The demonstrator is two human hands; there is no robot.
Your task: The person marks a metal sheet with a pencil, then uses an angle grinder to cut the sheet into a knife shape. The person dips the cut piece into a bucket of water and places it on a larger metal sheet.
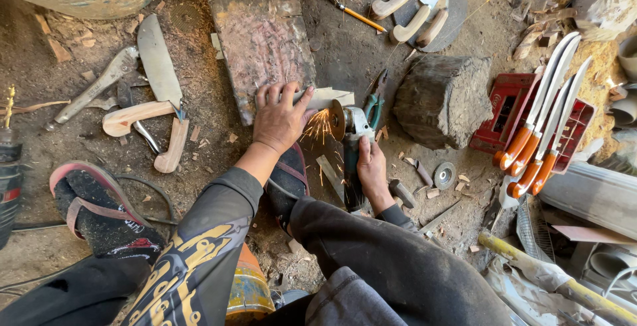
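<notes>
My left hand (281, 119) presses a flat, pale metal blade piece (328, 97) down on the end of a worn wooden block (260, 34). My right hand (371, 168) grips the dark body of an angle grinder (352, 147). Its disc (338, 120) touches the blade's edge, and orange sparks (320, 127) fly toward my left wrist. My sandalled foot (290, 180) rests just below the sparks.
A finished knife with a wooden handle (154, 80), loose wooden handles and locking pliers (93, 94) lie to the left. A tree stump (443, 99) sits to the right, and beyond it a red crate (517, 110) holds several orange-handled knives. More knives lie on a disc at the top.
</notes>
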